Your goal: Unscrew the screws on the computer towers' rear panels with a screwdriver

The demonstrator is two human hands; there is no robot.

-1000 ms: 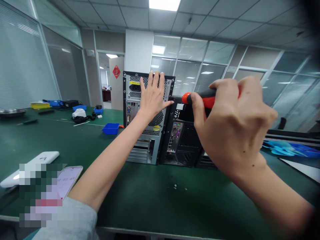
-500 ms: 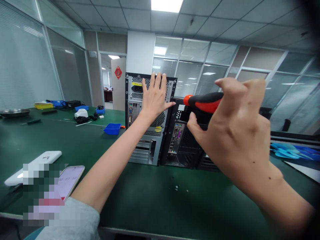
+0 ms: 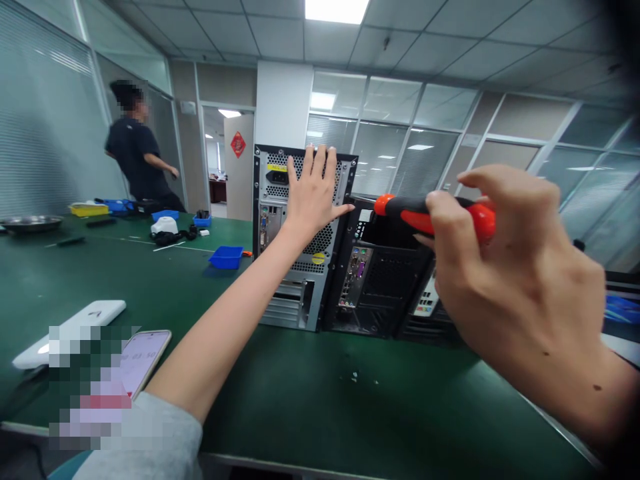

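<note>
My left hand (image 3: 311, 193) lies flat, fingers spread, against the perforated rear panel of a silver computer case (image 3: 280, 267) standing upright on the green table (image 3: 320, 413). Close to the camera at the right, my right hand (image 3: 505, 267) is wrapped round the red and black handle of a screwdriver (image 3: 415, 208), which points left toward the cases. Its tip is hidden. A black computer case (image 3: 380, 280) stands right beside the silver one, and a third case (image 3: 430, 313) shows partly behind my right hand.
A phone (image 3: 143, 357) and a white flat device (image 3: 70, 323) lie at the near left. A blue tray (image 3: 226, 257), cables and small bins sit farther back. A person in dark clothes (image 3: 137, 157) stands by the glass wall at the far left.
My right hand has shifted right and regripped the screwdriver handle. A person has come into view at the far left. My left hand stays on the silver case.
</note>
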